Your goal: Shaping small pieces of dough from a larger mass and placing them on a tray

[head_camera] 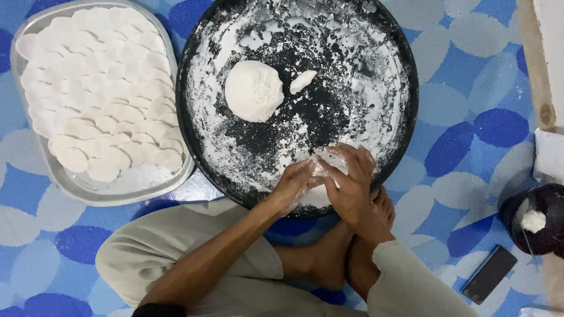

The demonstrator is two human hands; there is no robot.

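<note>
Both my hands are on a small white dough piece [322, 166] at the near rim of the round black floured pan [388, 47]; my left hand [292, 186] and right hand [351, 182] pinch it between fingertips (its long axis is hidden). A bigger dough lump [254, 91] and a scrap [302, 81] lie mid-pan. Left of the pan, a metal tray [111, 191] holds overlapping dough discs [97, 88]. A dark phone [489, 274] lies right.

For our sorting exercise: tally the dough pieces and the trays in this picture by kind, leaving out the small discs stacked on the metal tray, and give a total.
Round black floured tray: 1
Rectangular silver metal tray: 1
Large white dough ball: 1
Small white dough scrap: 1
Dough piece pressed between left hand and right hand: 1
Total: 5
</note>
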